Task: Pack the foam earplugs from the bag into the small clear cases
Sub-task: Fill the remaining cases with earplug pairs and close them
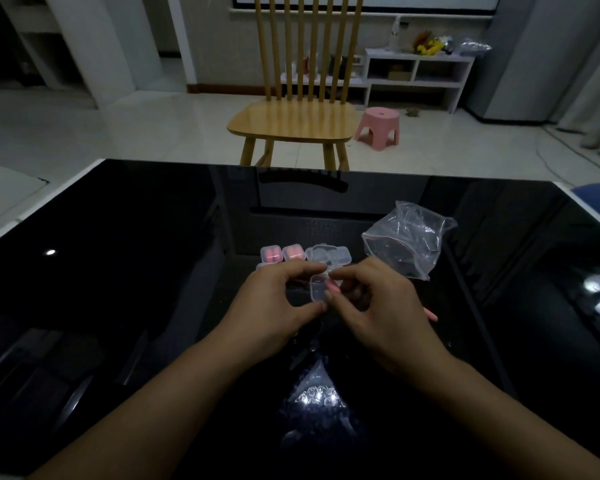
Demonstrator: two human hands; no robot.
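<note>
My left hand (pixel 274 306) pinches a small clear case (pixel 318 288) between thumb and fingers, just above the black table. My right hand (pixel 378 306) pinches a pink foam earplug (pixel 334 287) at the case's right side. Behind my hands, two closed cases with pink earplugs inside (pixel 283 253) stand next to empty clear cases (pixel 328 254). The crumpled clear plastic bag (pixel 409 239) lies to the right. One loose pink earplug (pixel 432 315) lies on the table beside my right hand.
The glossy black table (pixel 118 289) reflects ceiling lights. A wooden chair (pixel 298 123) stands beyond its far edge, with a pink stool (pixel 378 126) and a white shelf (pixel 416 77) behind.
</note>
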